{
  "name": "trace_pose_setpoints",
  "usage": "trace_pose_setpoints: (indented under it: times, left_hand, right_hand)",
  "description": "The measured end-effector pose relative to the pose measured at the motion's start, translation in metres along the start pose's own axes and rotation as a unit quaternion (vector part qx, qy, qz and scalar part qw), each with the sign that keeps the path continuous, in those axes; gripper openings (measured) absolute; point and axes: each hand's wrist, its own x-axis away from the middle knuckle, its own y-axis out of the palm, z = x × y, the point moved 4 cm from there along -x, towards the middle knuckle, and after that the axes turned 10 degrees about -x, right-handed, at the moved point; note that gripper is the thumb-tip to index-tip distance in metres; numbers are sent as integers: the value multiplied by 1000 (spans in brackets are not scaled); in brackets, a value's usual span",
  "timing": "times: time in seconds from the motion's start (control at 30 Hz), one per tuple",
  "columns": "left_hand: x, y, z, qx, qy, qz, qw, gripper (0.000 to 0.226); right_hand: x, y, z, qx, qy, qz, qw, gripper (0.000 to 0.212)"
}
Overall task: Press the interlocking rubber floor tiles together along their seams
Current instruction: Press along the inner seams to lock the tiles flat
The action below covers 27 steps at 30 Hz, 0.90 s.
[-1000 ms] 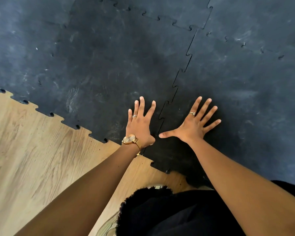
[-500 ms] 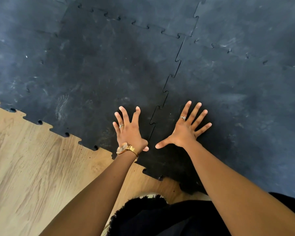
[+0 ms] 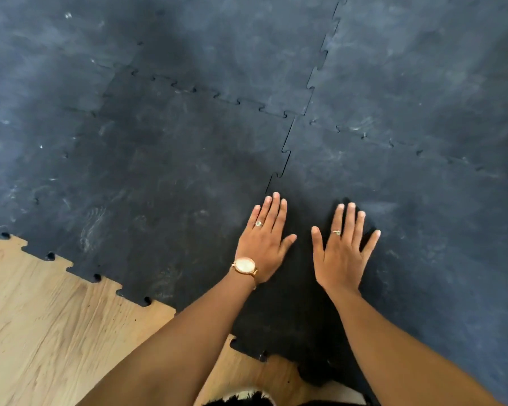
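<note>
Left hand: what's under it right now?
The left hand lies flat on black tile, fingertips at the near end of the visible seam. Whether that seam runs on beneath the palm is covered.

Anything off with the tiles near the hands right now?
The seam just beyond the left hand shows a dark open gap, unlike the tighter side seams. The right hand lies flat on the neighbouring tile.

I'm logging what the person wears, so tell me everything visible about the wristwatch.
The wristwatch sits on the left wrist, just behind the left hand, which lies flat on a dark rubber floor tile. It has a round, pale, glossy face in a gold-coloured case, with a thin gold-coloured band wrapping the wrist. The face points upward. Its markings are too small to read.
</note>
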Motion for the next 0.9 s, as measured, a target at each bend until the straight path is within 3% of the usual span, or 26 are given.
trace_pose_setpoints:
  times: [0.4, 0.57, 0.67, 0.9]
  left_hand:
    - [-10, 5, -2, -65, 22, -45, 997, 73]
    - [-66, -18, -13, -22, 79, 45, 996, 55]
    - [-77, -5, -11, -62, 115, 6, 991, 68]
    - [-89, -11, -8, -91, 133, -18, 987, 70]
  right_hand:
    - [-5, 6, 1, 49, 2, -41, 998, 69]
    - [-5, 3, 1, 56, 10, -41, 998, 69]
    - [-6, 4, 2, 54, 7, -35, 998, 68]
    - [-5, 1, 0, 50, 13, -50, 997, 69]
